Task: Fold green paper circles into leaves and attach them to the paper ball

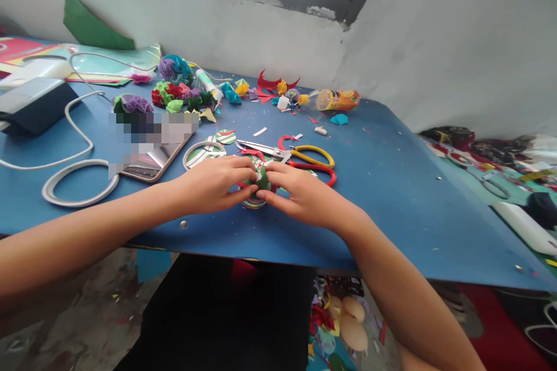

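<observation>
Both hands meet over a small stack of paper discs [256, 200] near the front edge of the blue table [391, 208]. The left hand [213, 184] and right hand [300, 192] each have fingertips pinched shut on a green piece of paper [262, 181] at the top of that stack, thumbs and forefingers almost touching one another. The work appears to be at the folding or pleating stage, the green piece being creased between the fingers; the next move would likely call for a firm, even pinch so the fold holds without tearing. Just behind the hands lie two pairs of scissors [300, 155], one yellow-handled and one red-handled, blades pointing left. To the left sit more cut discs [226, 137], a white ring [203, 153] and a phone [152, 159]. Finished paper flowers [178, 90] and scraps crowd the back edge, beside a bottle [335, 99] lying on its side.
</observation>
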### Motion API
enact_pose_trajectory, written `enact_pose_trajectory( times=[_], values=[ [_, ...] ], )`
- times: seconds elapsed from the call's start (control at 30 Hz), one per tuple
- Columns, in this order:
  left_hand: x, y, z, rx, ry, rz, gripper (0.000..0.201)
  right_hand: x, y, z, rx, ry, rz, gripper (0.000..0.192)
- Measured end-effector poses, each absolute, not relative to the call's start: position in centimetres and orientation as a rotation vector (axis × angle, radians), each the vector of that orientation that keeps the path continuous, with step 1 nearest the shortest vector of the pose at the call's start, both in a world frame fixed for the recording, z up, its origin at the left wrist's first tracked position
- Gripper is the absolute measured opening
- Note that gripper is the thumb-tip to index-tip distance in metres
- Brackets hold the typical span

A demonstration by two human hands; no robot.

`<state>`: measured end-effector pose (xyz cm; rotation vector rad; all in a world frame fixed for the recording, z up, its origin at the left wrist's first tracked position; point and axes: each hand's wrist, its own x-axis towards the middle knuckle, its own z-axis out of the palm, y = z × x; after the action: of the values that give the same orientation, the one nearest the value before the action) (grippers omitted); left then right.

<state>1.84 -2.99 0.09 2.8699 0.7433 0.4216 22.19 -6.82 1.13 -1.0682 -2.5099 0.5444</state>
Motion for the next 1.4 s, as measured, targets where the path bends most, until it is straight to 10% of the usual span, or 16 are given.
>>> enact_pose_trajectory(
  times=[1.4],
  values=[
    [1.78,-3.09,-0.19,2.861,0.754,0.468,0.022,22.09,-6.31,0.53,-1.037,-2.515,0.537,0.020]
  ],
)
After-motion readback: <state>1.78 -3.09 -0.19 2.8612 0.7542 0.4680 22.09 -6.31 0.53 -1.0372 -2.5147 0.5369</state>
